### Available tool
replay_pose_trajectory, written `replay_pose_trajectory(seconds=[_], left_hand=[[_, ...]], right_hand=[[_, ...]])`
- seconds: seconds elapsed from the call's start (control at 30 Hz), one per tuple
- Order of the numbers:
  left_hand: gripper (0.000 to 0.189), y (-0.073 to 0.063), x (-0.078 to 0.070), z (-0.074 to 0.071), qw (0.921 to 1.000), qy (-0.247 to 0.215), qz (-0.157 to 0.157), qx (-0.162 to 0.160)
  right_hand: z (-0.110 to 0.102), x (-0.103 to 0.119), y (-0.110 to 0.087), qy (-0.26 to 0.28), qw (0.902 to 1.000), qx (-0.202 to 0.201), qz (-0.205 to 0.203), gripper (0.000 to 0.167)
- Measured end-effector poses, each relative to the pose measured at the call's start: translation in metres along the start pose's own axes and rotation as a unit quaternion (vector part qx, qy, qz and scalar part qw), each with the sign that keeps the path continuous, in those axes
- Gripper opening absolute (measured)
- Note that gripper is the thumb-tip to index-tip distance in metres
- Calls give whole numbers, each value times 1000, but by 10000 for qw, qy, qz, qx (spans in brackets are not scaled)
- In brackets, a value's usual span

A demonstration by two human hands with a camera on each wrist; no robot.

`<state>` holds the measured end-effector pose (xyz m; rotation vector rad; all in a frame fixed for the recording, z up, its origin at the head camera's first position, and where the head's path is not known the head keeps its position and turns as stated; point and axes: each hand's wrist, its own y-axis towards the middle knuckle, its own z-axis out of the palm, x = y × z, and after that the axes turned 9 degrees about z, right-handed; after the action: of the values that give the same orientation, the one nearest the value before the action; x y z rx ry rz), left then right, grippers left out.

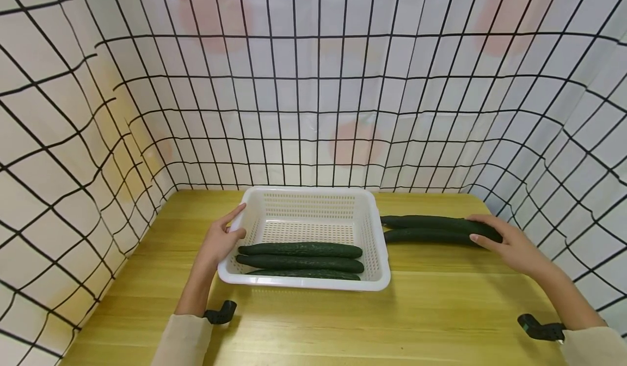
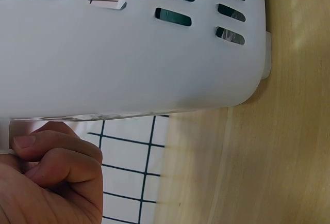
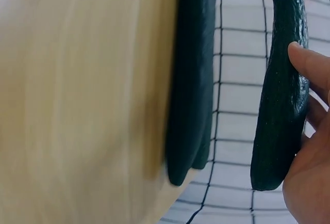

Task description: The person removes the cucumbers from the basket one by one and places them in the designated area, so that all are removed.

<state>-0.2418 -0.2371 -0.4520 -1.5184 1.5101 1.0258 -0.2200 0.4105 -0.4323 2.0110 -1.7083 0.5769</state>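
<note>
A white plastic basket (image 1: 303, 285) stands on the table, with three dark green cucumbers (image 1: 300, 263) lying side by side at its near side. The nearest one is partly hidden by the front rim. My left hand (image 1: 221, 242) grips the basket's left rim; the left wrist view shows its curled fingers (image 2: 77, 154) below the basket wall. To the right of the basket, my right hand (image 1: 511, 246) holds a cucumber (image 3: 281, 110) between thumb and fingers. In the right wrist view this cucumber is apart from two others (image 3: 191, 90) lying on the table.
A wooden table (image 1: 441, 311) carries everything. Black wire grid panels (image 1: 318, 93) with pale cloth behind them enclose the back and both sides. A black wrist camera (image 1: 539, 328) is on the right wrist, another (image 1: 221, 312) on the left.
</note>
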Motion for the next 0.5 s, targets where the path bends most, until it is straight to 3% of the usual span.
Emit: replay_pose_trajectory(seconds=[0.23,0.5], left_hand=[[73,0,1,-1,10000,-1,5,-32],[73,0,2,0,10000,-26,-4,-28]], right_hand=[[4,-26,-2,-80,9986,359,383,57],[22,-44,2,-126,9989,436,66,50]])
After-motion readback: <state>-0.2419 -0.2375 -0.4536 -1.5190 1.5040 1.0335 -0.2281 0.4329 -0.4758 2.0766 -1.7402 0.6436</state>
